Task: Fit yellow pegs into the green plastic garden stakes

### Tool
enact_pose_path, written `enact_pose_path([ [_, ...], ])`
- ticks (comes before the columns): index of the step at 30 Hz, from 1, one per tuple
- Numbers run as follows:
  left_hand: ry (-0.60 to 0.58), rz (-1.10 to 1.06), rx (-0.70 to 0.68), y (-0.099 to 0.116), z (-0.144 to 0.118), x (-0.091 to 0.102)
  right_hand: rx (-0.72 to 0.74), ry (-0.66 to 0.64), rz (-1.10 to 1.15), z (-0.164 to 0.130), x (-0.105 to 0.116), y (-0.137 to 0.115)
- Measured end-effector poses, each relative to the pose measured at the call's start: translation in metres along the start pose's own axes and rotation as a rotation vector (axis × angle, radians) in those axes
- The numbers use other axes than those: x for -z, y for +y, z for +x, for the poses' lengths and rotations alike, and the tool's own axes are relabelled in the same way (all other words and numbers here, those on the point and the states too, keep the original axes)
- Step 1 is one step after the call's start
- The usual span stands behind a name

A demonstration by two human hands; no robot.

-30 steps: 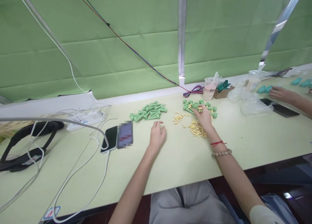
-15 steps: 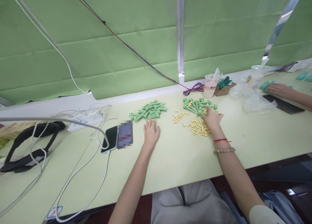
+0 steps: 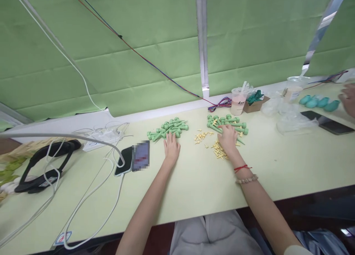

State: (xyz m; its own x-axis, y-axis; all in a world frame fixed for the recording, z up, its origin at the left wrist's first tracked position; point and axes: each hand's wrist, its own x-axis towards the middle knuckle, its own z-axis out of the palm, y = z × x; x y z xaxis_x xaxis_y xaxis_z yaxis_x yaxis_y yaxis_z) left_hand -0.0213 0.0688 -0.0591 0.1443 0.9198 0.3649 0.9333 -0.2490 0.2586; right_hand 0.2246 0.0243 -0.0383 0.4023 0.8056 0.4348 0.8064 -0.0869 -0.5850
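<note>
My left hand (image 3: pixel 172 148) lies flat with fingers stretched out, its fingertips at the near edge of a heap of green plastic spikes (image 3: pixel 169 127) with thick capped ends. My right hand (image 3: pixel 229 139) reaches over a second group of green spikes (image 3: pixel 241 124), its fingers bent downward and drawn together at the nearer pieces. Whatever is between those fingertips is hidden. Just below the right hand lies a pile of small yellow plastic pegs (image 3: pixel 219 151), partly covered by it. A smaller scatter of yellow pegs (image 3: pixel 200 138) sits between the two green groups.
Two phones (image 3: pixel 141 156) lie left of my left hand, among white cables (image 3: pixel 118 199) and a black headset strap (image 3: pixel 39 181). Behind the right group stand a drink cup (image 3: pixel 238 101) and a small cardboard box (image 3: pixel 256 105). Another person's hand (image 3: pixel 348 99) is near teal pieces (image 3: pixel 318 102) at far right.
My right hand has moved left and slightly toward me, now covering part of the yellow pile. My left hand stays by its heap. The other person's hand has drawn away from the teal pieces.
</note>
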Motion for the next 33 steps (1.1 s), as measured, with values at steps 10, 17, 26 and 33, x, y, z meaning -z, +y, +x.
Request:
enact_pose_path([
  [10, 0.012, -0.266, 0.024, 0.015, -0.004, 0.005, 0.191, -0.183, 0.180, -0.012, -0.017, -0.020],
  [17, 0.023, -0.797, 0.141, 0.058, -0.020, 0.008, 0.127, -0.202, 0.155, -0.010, -0.024, -0.008],
  [26, -0.300, -1.502, 0.483, 0.064, -0.028, 0.014, 0.275, -0.312, 0.134, -0.008, -0.027, -0.007],
  [33, -0.394, -1.695, 0.643, 0.059, -0.022, 0.012, 0.299, -0.360, 0.055, -0.016, -0.035, -0.007],
])
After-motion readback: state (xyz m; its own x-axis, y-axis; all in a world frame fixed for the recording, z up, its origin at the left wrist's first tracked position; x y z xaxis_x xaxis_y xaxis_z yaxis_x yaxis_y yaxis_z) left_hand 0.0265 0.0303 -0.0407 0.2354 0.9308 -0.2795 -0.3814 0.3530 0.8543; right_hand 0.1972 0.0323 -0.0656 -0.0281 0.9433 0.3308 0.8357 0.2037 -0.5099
